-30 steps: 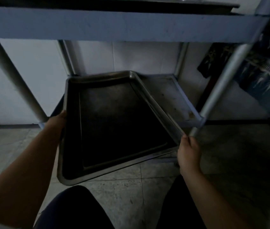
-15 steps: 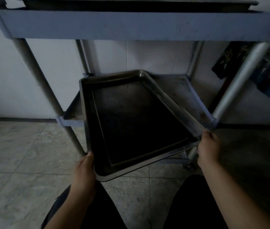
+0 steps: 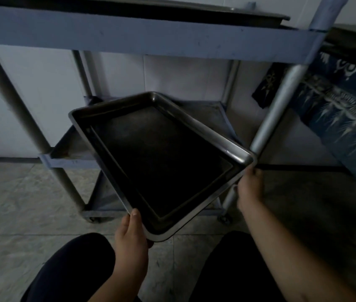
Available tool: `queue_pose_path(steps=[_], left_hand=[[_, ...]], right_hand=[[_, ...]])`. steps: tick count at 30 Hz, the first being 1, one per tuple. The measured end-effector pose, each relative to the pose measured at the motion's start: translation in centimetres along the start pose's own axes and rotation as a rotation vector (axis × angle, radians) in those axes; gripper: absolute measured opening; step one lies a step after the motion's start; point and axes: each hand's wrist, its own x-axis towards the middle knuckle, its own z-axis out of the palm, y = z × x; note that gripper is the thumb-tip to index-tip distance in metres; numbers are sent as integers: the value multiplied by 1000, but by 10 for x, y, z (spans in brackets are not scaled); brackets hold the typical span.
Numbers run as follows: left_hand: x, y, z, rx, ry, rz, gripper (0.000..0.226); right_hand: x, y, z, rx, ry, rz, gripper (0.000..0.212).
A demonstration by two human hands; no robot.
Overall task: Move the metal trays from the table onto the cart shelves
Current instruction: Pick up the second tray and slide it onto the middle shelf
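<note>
Dark trousers [image 3: 70,269] nearest, person crouching on tiled floor [image 3: 20,199]. Left hand [image 3: 132,234] grips near corner of metal tray [image 3: 161,162], thumb on rim. Right hand [image 3: 249,188] grips right corner, fingers curled under the edge. Tray held tilted, skewed, partly over lower cart shelf [image 3: 207,118]. Above, upper cart shelf [image 3: 129,33] carries second tray [image 3: 194,16]. Patterned blue cloth [image 3: 347,118] at right. White wall [image 3: 41,94] behind.

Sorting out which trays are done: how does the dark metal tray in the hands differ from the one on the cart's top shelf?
The held dark metal tray is skewed and gripped at two corners by the left hand and right hand; the top-shelf tray lies flat and untouched. The held tray shows its whole inside; the top one shows only an edge. Both look dark metal.
</note>
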Motion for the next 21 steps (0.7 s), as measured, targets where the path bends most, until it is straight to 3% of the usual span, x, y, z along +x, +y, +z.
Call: queue_pose_path(steps=[5,8,11,16,21], left_hand=[[-3,0,2,15,-10,24,37],[-8,0,8,-5,-33,42,38],[-2,0,18,4,-48,33,37],[17,7,48,-69,-109,-10,35],[38,13,90,-217,-183,-122,30]], right_hand=[[-16,-1,12,161,23,-17,33],[-2,-6,21,172,-43,-16,30],[16,-14,43,31,-136,-42,31],[56,-40,82,-237,-222,-106,51],[41,-46,82,-418,-360,-235,49]])
